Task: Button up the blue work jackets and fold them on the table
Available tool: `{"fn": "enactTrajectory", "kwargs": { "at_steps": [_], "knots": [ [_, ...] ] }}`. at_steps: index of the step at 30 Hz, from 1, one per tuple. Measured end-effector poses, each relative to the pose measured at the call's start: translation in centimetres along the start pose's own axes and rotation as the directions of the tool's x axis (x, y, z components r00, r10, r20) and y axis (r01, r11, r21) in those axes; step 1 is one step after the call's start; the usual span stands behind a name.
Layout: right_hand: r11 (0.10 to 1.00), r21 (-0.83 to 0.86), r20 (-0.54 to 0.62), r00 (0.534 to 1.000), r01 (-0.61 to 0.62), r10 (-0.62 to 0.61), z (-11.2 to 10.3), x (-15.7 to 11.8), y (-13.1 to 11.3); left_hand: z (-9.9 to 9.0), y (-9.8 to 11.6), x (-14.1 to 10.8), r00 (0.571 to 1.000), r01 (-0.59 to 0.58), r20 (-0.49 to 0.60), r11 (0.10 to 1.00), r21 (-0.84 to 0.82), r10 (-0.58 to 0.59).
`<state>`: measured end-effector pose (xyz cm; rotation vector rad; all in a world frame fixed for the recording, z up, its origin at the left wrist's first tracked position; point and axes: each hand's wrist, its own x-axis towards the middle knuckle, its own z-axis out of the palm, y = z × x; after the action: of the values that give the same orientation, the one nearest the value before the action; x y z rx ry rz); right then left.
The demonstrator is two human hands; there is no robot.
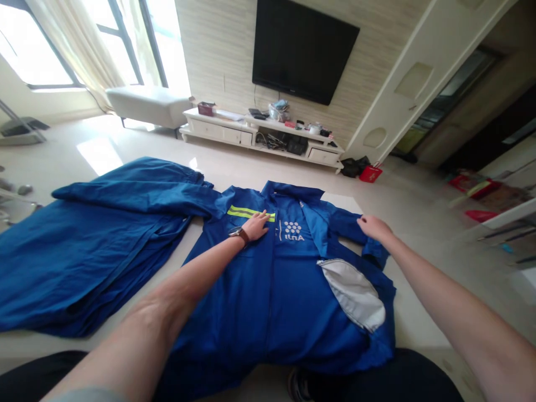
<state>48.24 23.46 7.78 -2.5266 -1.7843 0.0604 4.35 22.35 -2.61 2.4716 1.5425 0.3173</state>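
A blue work jacket [247,290] lies spread out in front of me, with a yellow-green and grey stripe and a white dotted logo on its chest. My left hand [255,225], with a watch on the wrist, rests flat on the chest by the stripe, fingers extended. At the jacket's right side, my right hand [374,228] is closed, its fingertips pinching the edge of the bent sleeve. A white patch of cloth [355,296] shows on the jacket's lower right. More folded blue clothing [104,245] is piled on the left, one sleeve reaching across toward the jacket.
Beneath the clothes is a pale surface [419,312]. Beyond it stand a low white TV cabinet [238,135] with clutter, a wall TV [304,50] and a grey bench [146,106]. A red bag [371,173] sits on the floor at the cabinet's right end.
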Motion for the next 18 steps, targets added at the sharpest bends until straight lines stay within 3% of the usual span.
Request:
{"fn": "enactTrajectory", "kwargs": {
  "at_steps": [2,4,6,8,10,12,14,16,18],
  "knots": [
    [0.990,-0.027,0.086,0.987,0.140,-0.137,2.0,-3.3,3.7,-0.8,1.3,-4.4,0.997,-0.066,-0.043,0.994,-0.086,0.062],
    [0.989,0.046,0.162,0.976,0.143,-0.148,4.0,-6.4,7.5,-1.9,2.4,-9.3,0.972,-0.199,0.080,0.958,-0.208,0.219],
    [0.981,0.194,0.286,0.955,0.026,-0.082,5.5,-9.2,10.6,-3.4,2.9,-13.8,0.920,-0.231,0.259,0.942,-0.242,0.292],
    [0.944,0.306,0.422,0.906,-0.125,-0.017,5.9,-11.8,12.2,-4.9,2.7,-17.7,0.893,-0.156,0.401,0.977,-0.148,0.203],
    [0.910,0.360,0.507,0.862,-0.205,-0.006,5.5,-14.0,12.2,-5.9,2.0,-20.6,0.883,-0.046,0.466,0.998,-0.033,0.056],
    [0.904,0.391,0.538,0.840,-0.173,-0.072,4.7,-15.9,10.6,-6.1,1.3,-22.6,0.864,0.044,0.502,0.999,0.010,-0.043],
    [0.905,0.421,0.573,0.791,-0.060,-0.214,4.1,-17.2,8.3,-5.5,0.8,-23.7,0.850,0.090,0.521,0.996,0.008,-0.081],
    [0.908,0.413,0.623,0.703,0.076,-0.342,4.3,-18.0,5.9,-4.6,0.4,-24.0,0.853,0.075,0.518,0.997,0.013,-0.071],
    [0.917,0.343,0.642,0.662,0.204,-0.387,5.3,-18.3,4.0,-3.8,-0.3,-23.5,0.861,0.044,0.506,0.999,0.022,-0.049]
  ]
}}
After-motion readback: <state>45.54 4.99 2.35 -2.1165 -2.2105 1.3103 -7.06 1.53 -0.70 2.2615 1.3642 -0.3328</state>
